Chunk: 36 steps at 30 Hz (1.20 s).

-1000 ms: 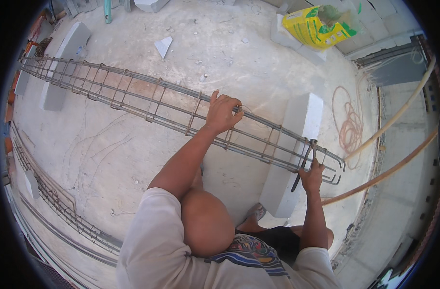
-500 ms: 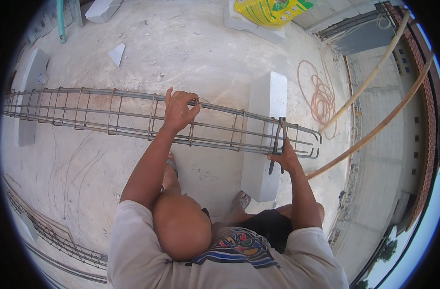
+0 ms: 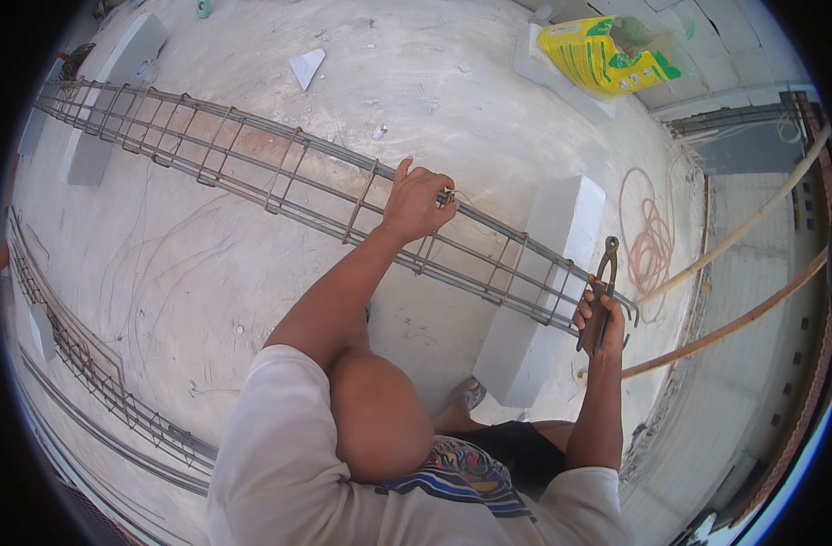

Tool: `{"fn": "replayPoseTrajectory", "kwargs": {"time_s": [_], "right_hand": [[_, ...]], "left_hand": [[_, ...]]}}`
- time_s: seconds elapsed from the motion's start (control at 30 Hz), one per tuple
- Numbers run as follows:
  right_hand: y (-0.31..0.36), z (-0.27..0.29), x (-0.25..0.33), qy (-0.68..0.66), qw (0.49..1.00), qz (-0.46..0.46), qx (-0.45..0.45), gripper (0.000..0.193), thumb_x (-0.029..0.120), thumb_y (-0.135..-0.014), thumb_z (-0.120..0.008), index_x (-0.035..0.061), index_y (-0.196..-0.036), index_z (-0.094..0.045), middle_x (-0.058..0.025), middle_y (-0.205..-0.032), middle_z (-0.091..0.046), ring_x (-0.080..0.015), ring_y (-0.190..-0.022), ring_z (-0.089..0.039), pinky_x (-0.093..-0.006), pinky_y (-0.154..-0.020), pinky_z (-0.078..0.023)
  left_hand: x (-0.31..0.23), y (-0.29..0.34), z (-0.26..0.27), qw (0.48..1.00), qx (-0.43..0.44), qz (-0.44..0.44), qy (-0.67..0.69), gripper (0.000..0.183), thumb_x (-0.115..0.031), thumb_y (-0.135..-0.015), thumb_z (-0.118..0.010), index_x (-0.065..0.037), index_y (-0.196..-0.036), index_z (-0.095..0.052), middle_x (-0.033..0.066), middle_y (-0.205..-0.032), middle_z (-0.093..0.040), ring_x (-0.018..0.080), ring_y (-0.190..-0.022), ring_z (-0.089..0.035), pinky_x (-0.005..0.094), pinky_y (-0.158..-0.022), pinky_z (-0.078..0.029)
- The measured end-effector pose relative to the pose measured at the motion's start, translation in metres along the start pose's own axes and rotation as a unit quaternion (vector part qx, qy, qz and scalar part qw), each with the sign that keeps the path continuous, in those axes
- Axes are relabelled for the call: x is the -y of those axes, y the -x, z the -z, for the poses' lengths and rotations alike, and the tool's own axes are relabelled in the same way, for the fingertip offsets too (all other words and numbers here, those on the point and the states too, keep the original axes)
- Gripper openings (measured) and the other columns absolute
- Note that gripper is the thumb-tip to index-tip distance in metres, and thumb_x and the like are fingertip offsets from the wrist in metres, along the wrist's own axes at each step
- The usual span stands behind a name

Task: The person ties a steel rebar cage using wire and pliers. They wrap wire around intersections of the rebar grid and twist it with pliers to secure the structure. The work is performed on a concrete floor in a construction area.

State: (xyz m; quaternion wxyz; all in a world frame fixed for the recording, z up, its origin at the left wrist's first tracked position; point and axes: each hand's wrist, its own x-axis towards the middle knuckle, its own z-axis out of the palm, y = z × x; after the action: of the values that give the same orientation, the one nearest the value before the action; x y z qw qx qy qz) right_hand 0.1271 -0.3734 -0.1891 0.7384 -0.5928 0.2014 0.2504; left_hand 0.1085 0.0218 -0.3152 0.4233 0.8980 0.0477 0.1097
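A long rebar cage (image 3: 284, 170) of straight bars and square stirrups runs slantwise across the view. My left hand (image 3: 419, 202) is closed on its upper bar, with thumb and fingertips at a stirrup joint. A thin tie wire (image 3: 465, 196) curls out beside those fingertips. Near the hooked right end of the cage, my right hand (image 3: 603, 318) grips a pair of dark pincers (image 3: 607, 266). Their jaws point up, beyond the upper bar, and appear closed. My fingers partly cover the handles and the bar ends behind them.
White blocks stand under the cage at right (image 3: 562, 214) and far left (image 3: 129, 59). A yellow bag (image 3: 584, 59) lies at the back right, beside a coiled hose (image 3: 651, 246). Two poles (image 3: 748, 223) slant at right. Another rebar cage (image 3: 97, 373) lies lower left.
My view has shifted, so the cage slants more. The pincers have come off the upper bar and tilted upright in my right hand, nearer the cage's end. My left hand stays on the joint.
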Motion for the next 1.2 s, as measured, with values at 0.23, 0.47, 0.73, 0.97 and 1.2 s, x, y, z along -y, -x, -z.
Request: {"fn": "replayPoseTrajectory", "kwargs": {"time_s": [0.23,0.47,0.73,0.97,1.2], "right_hand": [[-0.028,-0.126,0.059,0.653,0.747,0.048,0.116,0.05,0.011,-0.091,-0.054,0.007,-0.14,-0.047,-0.0106,-0.099,-0.063,-0.0239,-0.077,-0.065,-0.0375,-0.071,-0.052],[-0.06,-0.219,0.081,0.898,0.382,0.126,0.176,0.063,0.002,-0.085,-0.051,0.021,-0.145,-0.046,-0.0162,-0.114,-0.06,-0.0342,-0.109,-0.06,-0.0453,-0.091,-0.051],[-0.101,-0.243,0.077,0.919,0.232,0.231,0.219,0.069,0.002,-0.081,-0.065,0.0231,-0.144,-0.046,-0.0126,-0.135,-0.046,-0.0332,-0.132,-0.042,-0.0483,-0.099,-0.047],[-0.12,-0.237,0.077,0.898,0.202,0.291,0.261,0.07,-0.003,-0.078,-0.064,0.0214,-0.142,-0.049,-0.0142,-0.137,-0.047,-0.0331,-0.135,-0.04,-0.0471,-0.103,-0.045],[-0.13,-0.248,0.08,0.889,0.271,0.229,0.288,0.067,-0.005,-0.078,-0.062,0.0208,-0.139,-0.052,-0.0103,-0.125,-0.053,-0.0288,-0.126,-0.048,-0.0412,-0.097,-0.051]], "left_hand": [[-0.003,-0.002,-0.005,1.0,-0.024,0.006,0.006,0.015,-0.023,-0.079,-0.069,-0.013,-0.089,-0.065,0.0015,-0.086,-0.066,0.0205,-0.098,-0.06,0.0503,-0.119,-0.018],[-0.002,-0.002,-0.007,0.999,-0.05,-0.005,0.021,0.011,-0.02,-0.078,-0.07,-0.013,-0.084,-0.064,0.002,-0.081,-0.063,0.0217,-0.095,-0.059,0.0509,-0.118,-0.02],[-0.003,-0.001,-0.006,0.998,-0.057,0.003,0.026,0.012,-0.016,-0.075,-0.072,-0.012,-0.083,-0.064,0.0024,-0.08,-0.062,0.0219,-0.093,-0.06,0.0512,-0.118,-0.02],[-0.003,-0.002,-0.007,0.998,-0.059,0.0,0.019,0.012,-0.015,-0.076,-0.072,-0.012,-0.083,-0.063,0.003,-0.08,-0.063,0.0219,-0.094,-0.06,0.0507,-0.118,-0.02],[-0.005,-0.003,-0.009,0.999,-0.042,0.01,0.002,0.022,-0.017,-0.076,-0.072,-0.01,-0.094,-0.061,0.0041,-0.082,-0.064,0.0227,-0.095,-0.06,0.0502,-0.118,-0.02]]}}
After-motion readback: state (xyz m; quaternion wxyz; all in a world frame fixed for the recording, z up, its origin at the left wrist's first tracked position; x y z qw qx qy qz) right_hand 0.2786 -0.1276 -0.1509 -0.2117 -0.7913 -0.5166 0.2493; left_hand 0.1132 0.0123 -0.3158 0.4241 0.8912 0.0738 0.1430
